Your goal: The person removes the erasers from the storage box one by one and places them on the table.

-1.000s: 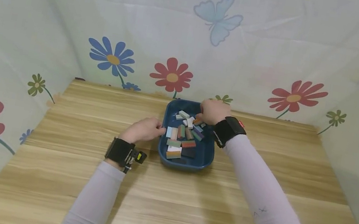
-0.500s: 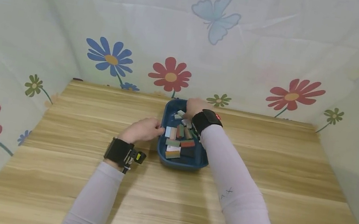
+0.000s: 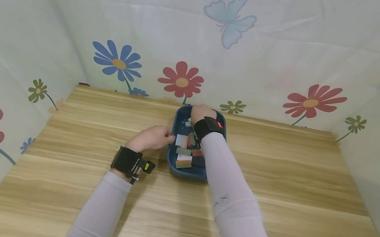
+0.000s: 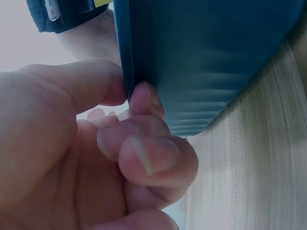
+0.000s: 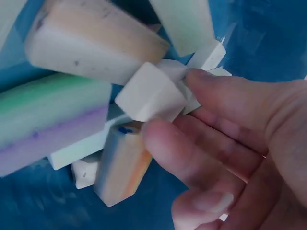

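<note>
White cloth (image 3: 283,63) printed with red, blue and green flowers, and a pale blue butterfly (image 3: 231,20), rises behind and on both sides of the wood-grained surface (image 3: 300,184). Near the far edge of that surface, about midway between its left and right edges, stands a blue tub (image 3: 185,174) with small coloured blocks (image 3: 184,151) lying in it. On the tub's side towards the left edge, the left hand (image 3: 151,137) pinches the rim between thumb and finger, the other fingers curled outside the wall. Down in the tub's part nearest the far edge, the right hand (image 3: 203,113) pinches a white block (image 5: 149,92), its thumb and forefinger narrow about it. Just beside that block lie a green-and-purple block (image 5: 57,115) and an orange-and-blue block (image 5: 122,165). Pale sleeves (image 3: 102,204) cover both arms, with black bands (image 3: 125,161) at the wrists.
</note>
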`<action>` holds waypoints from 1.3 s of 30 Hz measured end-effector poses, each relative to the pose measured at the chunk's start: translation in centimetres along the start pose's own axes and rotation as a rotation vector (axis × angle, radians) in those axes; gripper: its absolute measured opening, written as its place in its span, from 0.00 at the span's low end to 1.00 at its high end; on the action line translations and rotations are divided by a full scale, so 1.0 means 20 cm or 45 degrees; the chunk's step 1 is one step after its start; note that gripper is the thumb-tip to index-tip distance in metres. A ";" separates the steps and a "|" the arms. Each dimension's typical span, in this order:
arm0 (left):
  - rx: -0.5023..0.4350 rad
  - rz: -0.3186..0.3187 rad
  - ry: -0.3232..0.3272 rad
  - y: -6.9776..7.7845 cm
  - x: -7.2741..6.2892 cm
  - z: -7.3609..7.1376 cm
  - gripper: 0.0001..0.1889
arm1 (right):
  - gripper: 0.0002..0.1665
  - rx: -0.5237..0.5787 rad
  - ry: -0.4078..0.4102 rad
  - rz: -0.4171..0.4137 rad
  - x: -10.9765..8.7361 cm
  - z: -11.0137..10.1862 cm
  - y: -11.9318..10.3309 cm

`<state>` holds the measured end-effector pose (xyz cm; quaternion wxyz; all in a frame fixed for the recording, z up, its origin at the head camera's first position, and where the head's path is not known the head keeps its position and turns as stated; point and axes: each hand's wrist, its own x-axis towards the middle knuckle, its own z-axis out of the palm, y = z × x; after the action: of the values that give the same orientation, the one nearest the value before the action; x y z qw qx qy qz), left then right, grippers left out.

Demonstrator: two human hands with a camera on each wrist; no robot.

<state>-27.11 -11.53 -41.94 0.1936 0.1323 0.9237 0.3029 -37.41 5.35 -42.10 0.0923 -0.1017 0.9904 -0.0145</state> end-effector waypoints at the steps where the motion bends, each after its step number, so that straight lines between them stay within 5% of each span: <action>1: -0.007 -0.002 0.002 0.00 0.00 0.00 0.18 | 0.13 0.004 -0.002 0.005 0.01 0.01 0.00; 13: -0.003 -0.003 -0.003 -0.01 -0.01 -0.02 0.20 | 0.11 -0.023 0.005 0.023 0.01 -0.01 -0.04; 28: 0.015 0.008 -0.037 -0.02 -0.01 -0.01 0.19 | 0.09 -0.115 -0.086 -0.140 -0.04 -0.15 0.05; 36: -0.005 -0.010 -0.026 -0.03 -0.01 0.00 0.19 | 0.07 -0.141 0.021 -0.055 -0.13 -0.43 0.32; 39: 0.007 -0.025 -0.028 -0.03 -0.01 0.01 0.19 | 0.09 -0.097 -0.014 0.001 -0.19 -0.51 0.46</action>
<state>-26.97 -12.01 -42.40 0.2062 0.1271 0.9237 0.2968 -37.43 15.18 -31.83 0.0939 -0.1049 0.9898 0.0239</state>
